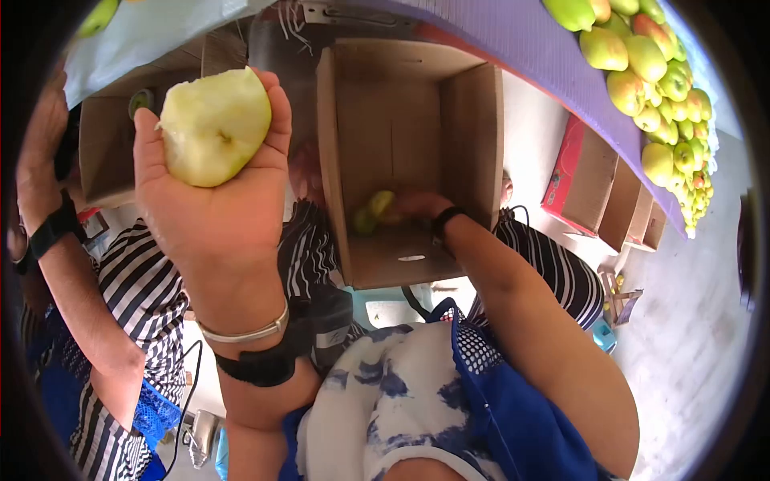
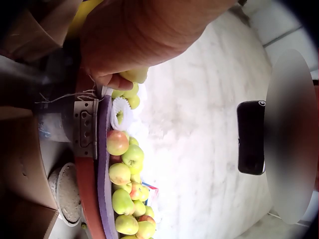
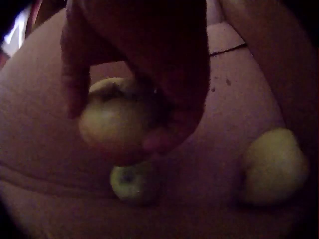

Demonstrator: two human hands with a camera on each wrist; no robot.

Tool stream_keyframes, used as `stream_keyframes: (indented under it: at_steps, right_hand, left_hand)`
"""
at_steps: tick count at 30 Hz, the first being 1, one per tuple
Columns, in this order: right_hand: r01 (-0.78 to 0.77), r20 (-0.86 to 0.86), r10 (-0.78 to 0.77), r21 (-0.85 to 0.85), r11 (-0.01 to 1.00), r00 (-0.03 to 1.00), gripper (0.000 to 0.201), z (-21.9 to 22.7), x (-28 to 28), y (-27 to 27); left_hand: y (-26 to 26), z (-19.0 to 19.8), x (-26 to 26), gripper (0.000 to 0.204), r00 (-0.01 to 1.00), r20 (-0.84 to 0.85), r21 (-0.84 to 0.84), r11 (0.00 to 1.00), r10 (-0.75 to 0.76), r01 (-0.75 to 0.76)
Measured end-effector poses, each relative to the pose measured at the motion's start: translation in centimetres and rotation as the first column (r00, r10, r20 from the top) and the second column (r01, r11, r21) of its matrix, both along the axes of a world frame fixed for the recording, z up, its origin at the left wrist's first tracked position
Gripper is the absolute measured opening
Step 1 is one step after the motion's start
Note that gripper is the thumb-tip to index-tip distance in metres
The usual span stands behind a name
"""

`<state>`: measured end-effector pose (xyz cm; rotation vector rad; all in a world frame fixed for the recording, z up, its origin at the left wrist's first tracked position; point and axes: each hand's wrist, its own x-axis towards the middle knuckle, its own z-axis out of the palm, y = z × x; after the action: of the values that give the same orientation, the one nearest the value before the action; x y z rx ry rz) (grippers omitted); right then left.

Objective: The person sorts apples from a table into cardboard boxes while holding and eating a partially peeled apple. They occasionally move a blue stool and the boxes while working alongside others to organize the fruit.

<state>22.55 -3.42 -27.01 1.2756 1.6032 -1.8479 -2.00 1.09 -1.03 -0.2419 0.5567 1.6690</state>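
My left hand point(image 1: 220, 212) is raised with its palm up and grips a partly eaten apple point(image 1: 212, 128), its pale flesh facing me. In the left wrist view, only a bit of that apple point(image 2: 135, 74) shows beyond the fingers. Down inside an open cardboard box point(image 1: 330, 168), my right hand point(image 1: 417, 207) holds a yellow-green apple point(image 3: 112, 122) between thumb and fingers. On the box bottom, a small green apple point(image 3: 132, 184) lies just under the held one. Another yellowish apple point(image 3: 276, 167) rests off to the side.
A purple-covered table edge point(image 1: 497, 48) runs along the top right, with many apples point(image 1: 646, 60) piled on it. Red-sided boxes point(image 1: 573, 172) stand below it. Another person's arm point(image 1: 88, 297) is at the left, beside a second cardboard box point(image 1: 108, 160).
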Motion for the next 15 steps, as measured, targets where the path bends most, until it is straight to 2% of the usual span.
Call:
stream_keyframes:
  at_steps: [2, 3, 5, 8, 11, 14, 15]
  right_hand:
    - [0.309, -0.186, -0.35, -0.218, 0.926, 0.918, 0.049, 0.1, 0.8, 0.7]
    - [0.404, -0.273, -0.516, -0.377, 0.834, 0.812, 0.053, 1.5, 0.5, 1.2]
    - [0.45, -0.336, -0.797, -0.686, 0.572, 0.502, 0.06, 6.0, -0.7, 1.8]
    - [0.294, -0.439, -0.869, -0.82, 0.491, 0.228, 0.068, 12.2, -2.8, 3.2]
    - [0.128, -0.559, -0.82, -0.811, 0.572, 0.123, 0.078, 17.0, -4.9, 5.1]
    - [0.081, -0.539, -0.842, -0.838, 0.54, 0.033, 0.084, 21.7, -6.7, 6.5]
    - [0.112, -0.611, -0.79, -0.782, 0.613, 0.058, 0.084, 23.1, -7.4, 7.2]
  left_hand:
    - [0.4, 0.8, 0.5, 0.035, 0.996, -0.059, -0.09, 0.993, 0.074, -0.079]
    - [0.5, 1.2, 0.4, 0.034, 0.99, -0.089, -0.132, 0.984, 0.11, -0.121]
    - [0.4, 1.1, -0.3, 0.033, 0.987, -0.097, -0.109, 0.985, 0.127, -0.137]
    - [0.2, 1.3, -1.1, 0.032, 0.982, -0.094, -0.096, 0.98, 0.163, -0.172]
    - [-0.1, 1.2, -1.8, 0.038, 0.973, -0.078, -0.075, 0.972, 0.218, -0.224]
    - [-0.4, 0.9, -2.1, 0.038, 0.98, -0.033, -0.044, 0.979, 0.196, -0.197]
    - [-0.5, 1.0, -2.3, 0.038, 0.983, -0.009, -0.022, 0.983, 0.182, -0.182]
